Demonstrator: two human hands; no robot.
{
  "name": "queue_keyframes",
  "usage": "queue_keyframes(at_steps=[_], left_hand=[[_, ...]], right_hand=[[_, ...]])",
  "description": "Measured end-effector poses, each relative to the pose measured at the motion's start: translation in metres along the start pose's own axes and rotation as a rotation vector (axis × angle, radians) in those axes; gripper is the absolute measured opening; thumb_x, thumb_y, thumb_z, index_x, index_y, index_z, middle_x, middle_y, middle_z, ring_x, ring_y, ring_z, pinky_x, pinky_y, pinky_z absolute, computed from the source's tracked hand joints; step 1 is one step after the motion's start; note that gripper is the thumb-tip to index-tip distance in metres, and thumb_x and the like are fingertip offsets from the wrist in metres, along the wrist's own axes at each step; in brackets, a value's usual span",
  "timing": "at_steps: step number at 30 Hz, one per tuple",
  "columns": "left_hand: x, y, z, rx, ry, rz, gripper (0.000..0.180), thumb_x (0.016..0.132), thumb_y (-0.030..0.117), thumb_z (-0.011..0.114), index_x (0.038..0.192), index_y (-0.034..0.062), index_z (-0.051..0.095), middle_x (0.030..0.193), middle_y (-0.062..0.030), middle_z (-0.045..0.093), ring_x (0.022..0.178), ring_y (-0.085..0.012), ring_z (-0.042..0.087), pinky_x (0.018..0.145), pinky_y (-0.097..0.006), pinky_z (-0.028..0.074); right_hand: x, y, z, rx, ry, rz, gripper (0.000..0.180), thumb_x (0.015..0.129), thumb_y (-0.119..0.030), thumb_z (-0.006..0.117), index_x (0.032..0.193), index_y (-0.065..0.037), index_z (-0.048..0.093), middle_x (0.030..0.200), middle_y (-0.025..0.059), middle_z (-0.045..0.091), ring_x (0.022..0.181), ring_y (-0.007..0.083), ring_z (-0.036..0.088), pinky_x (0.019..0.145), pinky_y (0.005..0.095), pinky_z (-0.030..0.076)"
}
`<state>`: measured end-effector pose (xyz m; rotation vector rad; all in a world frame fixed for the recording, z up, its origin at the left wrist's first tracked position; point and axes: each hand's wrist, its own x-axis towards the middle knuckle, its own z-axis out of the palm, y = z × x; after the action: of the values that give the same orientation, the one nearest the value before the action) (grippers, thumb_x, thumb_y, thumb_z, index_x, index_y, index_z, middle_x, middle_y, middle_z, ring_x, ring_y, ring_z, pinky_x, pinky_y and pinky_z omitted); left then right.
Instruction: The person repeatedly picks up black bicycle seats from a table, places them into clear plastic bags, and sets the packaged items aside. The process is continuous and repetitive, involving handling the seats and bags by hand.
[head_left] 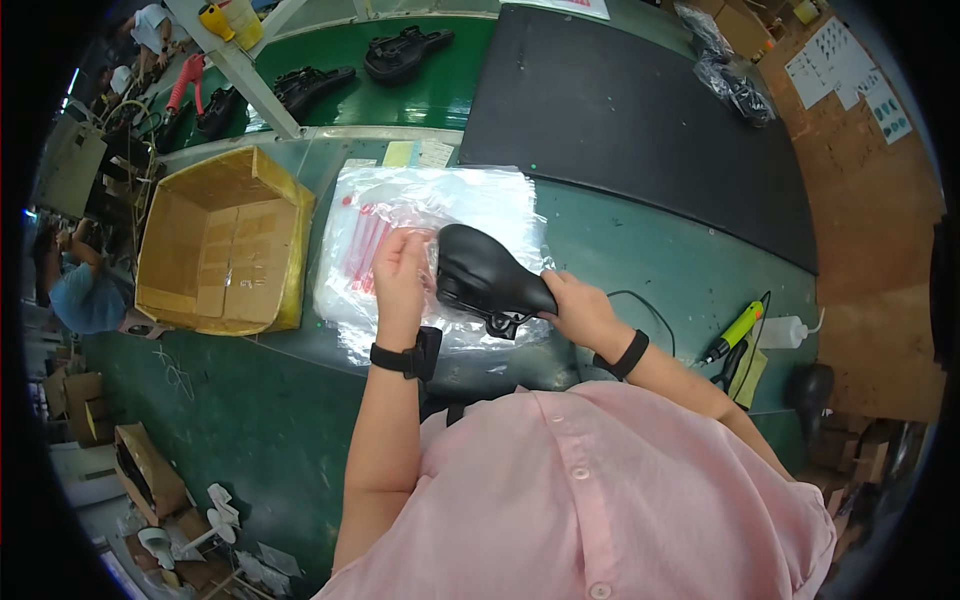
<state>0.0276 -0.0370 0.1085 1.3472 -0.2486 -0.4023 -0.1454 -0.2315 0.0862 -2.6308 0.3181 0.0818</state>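
With my right hand [582, 312] I grip the black bicycle saddle [485, 265] by its nose; my left hand's [402, 272] fingers meet clear plastic bags [470, 192], pinching or not, I can't tell.

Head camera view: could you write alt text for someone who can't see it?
A person's right hand holds a black bicycle seat by its narrow end over clear plastic bags on a green table, while the left hand is at the bags. An open cardboard box stands to the left, and more black seats lie beyond.
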Motion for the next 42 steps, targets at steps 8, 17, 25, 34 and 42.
queue_keyframes(at_steps=[8, 17, 25, 34, 42], left_hand=[[-0.046, 0.02, 0.012, 0.616, -0.487, 0.212, 0.015, 0.09, 0.012, 0.058, 0.099, 0.0035, 0.066, 0.093, -0.0145, 0.069, 0.082, -0.0274, 0.068, 0.071, -0.034, 0.052], [-0.069, 0.033, 0.113, 0.288, -0.914, 0.218, 0.042, 0.088, 0.014, 0.06, 0.129, 0.0115, 0.051, 0.081, -0.0071, 0.064, 0.073, -0.0238, 0.062, 0.067, -0.035, 0.049], [-0.027, -0.091, 0.047, 0.925, -0.596, 0.252, 0.06, 0.079, 0.018, 0.07, 0.133, 0.0126, 0.047, 0.128, -0.0153, 0.047, 0.122, -0.0345, 0.042, 0.102, -0.044, 0.035], [0.021, -0.122, -0.007, 0.808, -0.831, 0.19, 0.064, 0.073, 0.018, 0.071, 0.132, 0.014, 0.047, 0.14, -0.0127, 0.041, 0.128, -0.0324, 0.039, 0.106, -0.045, 0.033], [0.011, -0.166, -0.037, 0.359, -0.839, 0.197, 0.028, 0.082, 0.021, 0.055, 0.108, 0.0082, 0.059, 0.117, -0.0068, 0.056, 0.112, -0.0249, 0.052, 0.094, -0.038, 0.041]], right_hand=[[0.012, 0.011, -0.009, 1.213, -0.44, 0.468, 0.036, 0.082, -0.022, 0.07, 0.106, 0.0, 0.055, 0.082, 0.0126, 0.064, 0.061, 0.0252, 0.066, 0.05, 0.0338, 0.053], [0.023, 0.067, 0.049, 1.363, 0.127, 0.312, 0.032, 0.089, -0.021, 0.057, 0.115, -0.001, 0.058, 0.111, 0.0096, 0.06, 0.104, 0.0215, 0.056, 0.091, 0.0371, 0.044], [0.17, 0.226, -0.113, 1.841, 0.841, 0.374, 0.033, 0.098, -0.027, 0.048, 0.115, -0.001, 0.056, 0.111, 0.0139, 0.06, 0.105, 0.023, 0.06, 0.088, 0.0368, 0.052], [0.501, 0.137, -0.052, 0.038, 0.438, -0.085, 0.062, 0.076, 0.001, 0.055, 0.136, -0.013, 0.045, 0.133, 0.0122, 0.051, 0.121, 0.0325, 0.05, 0.1, 0.0385, 0.042], [0.686, 0.164, -0.043, -0.734, 0.243, -0.114, 0.077, 0.064, -0.02, 0.074, 0.135, -0.012, 0.046, 0.151, 0.0081, 0.03, 0.142, 0.0302, 0.021, 0.109, 0.0545, 0.027]])
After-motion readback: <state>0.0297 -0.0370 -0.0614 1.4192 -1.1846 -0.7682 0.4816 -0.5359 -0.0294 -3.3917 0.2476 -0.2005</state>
